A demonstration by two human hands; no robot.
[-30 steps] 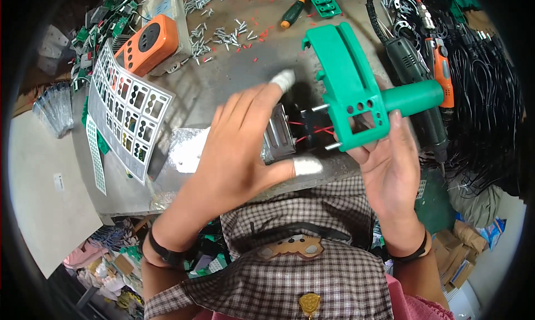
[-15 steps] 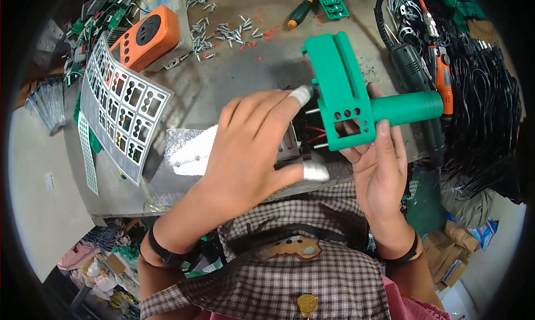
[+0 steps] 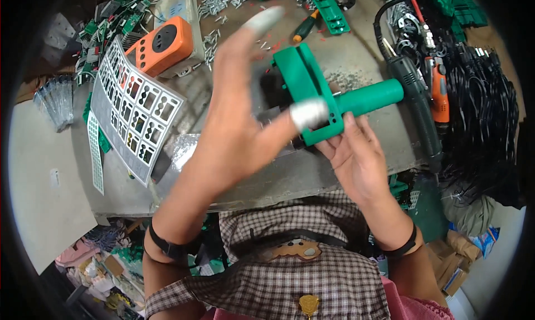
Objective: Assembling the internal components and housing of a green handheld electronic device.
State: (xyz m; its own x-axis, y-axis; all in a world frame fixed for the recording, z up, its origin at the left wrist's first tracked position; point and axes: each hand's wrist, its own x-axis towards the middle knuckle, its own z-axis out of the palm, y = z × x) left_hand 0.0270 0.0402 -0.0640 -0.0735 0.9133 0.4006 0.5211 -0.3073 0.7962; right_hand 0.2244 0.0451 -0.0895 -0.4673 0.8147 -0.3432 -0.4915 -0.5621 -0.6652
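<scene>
My right hand (image 3: 359, 158) grips a green plastic housing (image 3: 301, 69) with a round green tube (image 3: 370, 97) sticking out to its right. Fingers and thumb close around the part where tube and housing meet. To the left, my left hand (image 3: 237, 111) is raised over the bench with thumb and index finger spread wide, blurred by motion. White tape wraps the tips of both. The thumb overlaps the housing's lower part; whether it touches cannot be made out. Behind this hand, a shiny metallic sheet (image 3: 183, 150) lies partly hidden on the bench.
A sticker sheet (image 3: 136, 111) and an orange round-faced unit (image 3: 161, 44) lie left. Loose screws (image 3: 212, 44), a screwdriver (image 3: 305, 27) and green plastic parts (image 3: 331, 11) are at the back. A dark corded tool (image 3: 415, 91), an orange-handled tool (image 3: 440, 97) and black cables (image 3: 479, 119) lie right.
My left hand has risen away from the bench and its fingers have spread. My right hand has carried the green housing to the left and turned it.
</scene>
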